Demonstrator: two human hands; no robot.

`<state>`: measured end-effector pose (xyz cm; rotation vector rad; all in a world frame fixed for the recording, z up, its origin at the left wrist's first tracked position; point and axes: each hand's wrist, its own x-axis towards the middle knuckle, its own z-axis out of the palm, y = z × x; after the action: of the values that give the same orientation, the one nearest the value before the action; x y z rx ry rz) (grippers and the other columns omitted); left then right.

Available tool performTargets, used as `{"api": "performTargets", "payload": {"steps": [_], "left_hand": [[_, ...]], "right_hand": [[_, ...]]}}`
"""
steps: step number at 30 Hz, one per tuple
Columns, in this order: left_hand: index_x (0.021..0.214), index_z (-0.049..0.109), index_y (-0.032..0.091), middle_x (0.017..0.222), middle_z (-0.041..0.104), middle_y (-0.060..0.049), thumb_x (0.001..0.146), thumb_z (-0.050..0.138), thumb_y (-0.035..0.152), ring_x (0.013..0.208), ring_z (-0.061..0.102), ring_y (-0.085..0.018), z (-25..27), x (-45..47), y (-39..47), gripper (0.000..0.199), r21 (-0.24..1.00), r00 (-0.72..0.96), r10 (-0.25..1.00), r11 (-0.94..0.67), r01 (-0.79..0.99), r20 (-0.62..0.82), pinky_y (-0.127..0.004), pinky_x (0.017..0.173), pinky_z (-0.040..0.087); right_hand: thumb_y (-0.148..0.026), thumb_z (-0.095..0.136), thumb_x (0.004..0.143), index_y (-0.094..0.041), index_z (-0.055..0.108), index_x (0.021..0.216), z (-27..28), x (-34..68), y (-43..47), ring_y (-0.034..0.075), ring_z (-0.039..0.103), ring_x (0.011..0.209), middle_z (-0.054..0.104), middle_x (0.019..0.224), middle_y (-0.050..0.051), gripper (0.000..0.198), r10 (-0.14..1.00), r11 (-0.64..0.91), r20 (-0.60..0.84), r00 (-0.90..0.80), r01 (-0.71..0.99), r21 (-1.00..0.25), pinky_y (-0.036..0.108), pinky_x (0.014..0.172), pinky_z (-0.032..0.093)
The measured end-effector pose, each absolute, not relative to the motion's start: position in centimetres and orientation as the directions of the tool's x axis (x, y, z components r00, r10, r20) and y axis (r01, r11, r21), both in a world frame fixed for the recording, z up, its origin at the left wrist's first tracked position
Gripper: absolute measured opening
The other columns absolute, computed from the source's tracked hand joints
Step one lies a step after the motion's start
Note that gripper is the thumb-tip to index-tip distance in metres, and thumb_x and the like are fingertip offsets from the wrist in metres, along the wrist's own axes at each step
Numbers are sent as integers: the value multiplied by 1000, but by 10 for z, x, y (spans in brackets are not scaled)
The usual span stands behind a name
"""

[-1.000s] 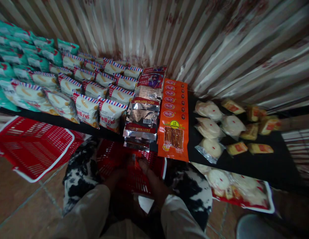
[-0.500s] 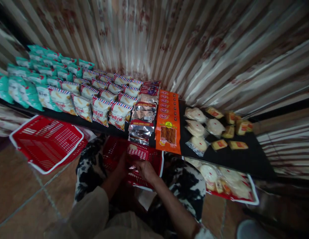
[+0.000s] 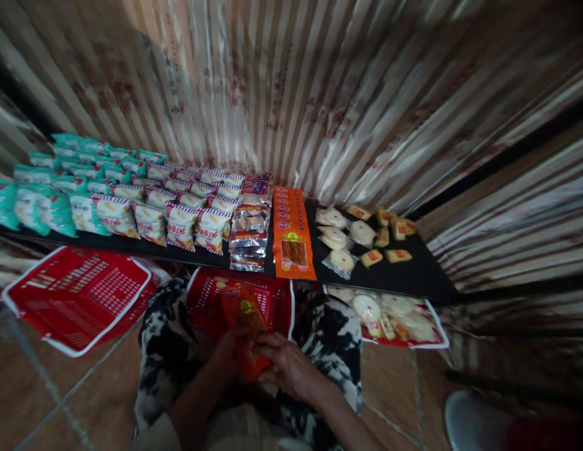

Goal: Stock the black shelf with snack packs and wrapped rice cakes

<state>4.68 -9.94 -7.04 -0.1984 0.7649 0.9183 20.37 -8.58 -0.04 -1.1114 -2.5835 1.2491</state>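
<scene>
Between my knees, both hands are closed on an orange snack packet (image 3: 248, 313) with a yellow round label and brown sticks showing through it. My left hand (image 3: 228, 352) grips its left edge, and my right hand (image 3: 286, 362) has its fingers over the right side. The packet lies tilted above a red basket (image 3: 207, 285) with a white rim. On the black shelf (image 3: 390, 279) ahead, similar orange packets (image 3: 291, 219) overlap in a row. Left of them stand silver and brown packets (image 3: 249, 232).
White chip bags (image 3: 178, 227) and teal bags (image 3: 56, 210) fill the shelf's left. Wrapped round cakes (image 3: 341, 260) and small yellow packs (image 3: 371, 258) lie at right. Another red basket (image 3: 84, 300) is at left; a filled basket (image 3: 404, 341) sits under the shelf. A striped curtain (image 3: 254, 94) hangs behind.
The orange packet now shows in my hands, drawn up from the basket towards me. Earlier my hands were inside the basket. The view has shifted, moving the shelf goods leftward.
</scene>
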Motion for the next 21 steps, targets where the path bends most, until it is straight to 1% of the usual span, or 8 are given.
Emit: {"api": "performTargets", "payload": {"steps": [3,7,11,13,15,17,19,21], "left_hand": [[72,62,7,66,66,-9,70,55,9,61,63,-17,-60,49,-106,9,186,381,625,651,-736,-681,-28,69,48],[79,65,7,72,68,-10,68,56,10,69,65,-19,-39,57,-111,14,207,448,623,703,-681,-641,-30,75,48],[84,67,14,79,69,-10,65,59,14,81,66,-25,-20,69,-112,21,243,497,647,718,-653,-578,-35,79,48],[85,67,13,80,70,-11,65,59,15,79,66,-25,-13,74,-108,22,262,504,649,725,-637,-570,-36,77,48],[85,67,9,78,70,-12,65,60,14,74,66,-24,-6,80,-102,22,288,500,643,736,-613,-579,-35,77,47],[86,67,6,81,70,-14,64,60,12,74,66,-24,1,87,-95,24,314,506,649,740,-595,-569,-35,79,46],[90,67,6,88,70,-16,65,61,12,80,66,-25,8,92,-88,27,341,529,665,736,-585,-527,-36,83,45],[93,67,6,93,70,-16,65,61,14,83,66,-25,16,98,-79,30,384,549,681,730,-565,-485,-36,85,45]], "right_hand": [[-34,64,77,-26,61,113,14,214,-90,21,53,107,61,115,5,37,647,371,-203,-735,537,-758,31,92,41],[-34,52,86,-23,64,106,27,230,-90,19,58,97,66,102,6,26,763,270,-177,-621,556,-787,30,86,44],[-36,48,86,-22,65,98,28,252,-86,21,60,92,66,95,7,25,931,144,-99,-350,604,-784,32,83,46],[-39,51,83,-22,63,100,24,262,-83,22,60,93,65,98,8,27,982,64,-53,-179,586,-807,34,83,47],[-44,54,79,-21,58,107,18,269,-81,22,60,93,63,101,8,36,996,-25,-64,-65,484,-875,35,82,49],[-48,56,77,-21,53,113,13,274,-77,20,62,88,63,99,7,45,991,-116,-132,-29,321,-940,33,77,51],[-50,57,76,-21,51,112,10,275,-73,18,62,79,63,89,4,47,982,-179,-185,-19,184,-967,31,71,51],[-51,61,72,-21,51,108,9,275,-68,18,62,72,62,77,1,47,978,-207,-206,22,104,-973,30,67,51]]}}
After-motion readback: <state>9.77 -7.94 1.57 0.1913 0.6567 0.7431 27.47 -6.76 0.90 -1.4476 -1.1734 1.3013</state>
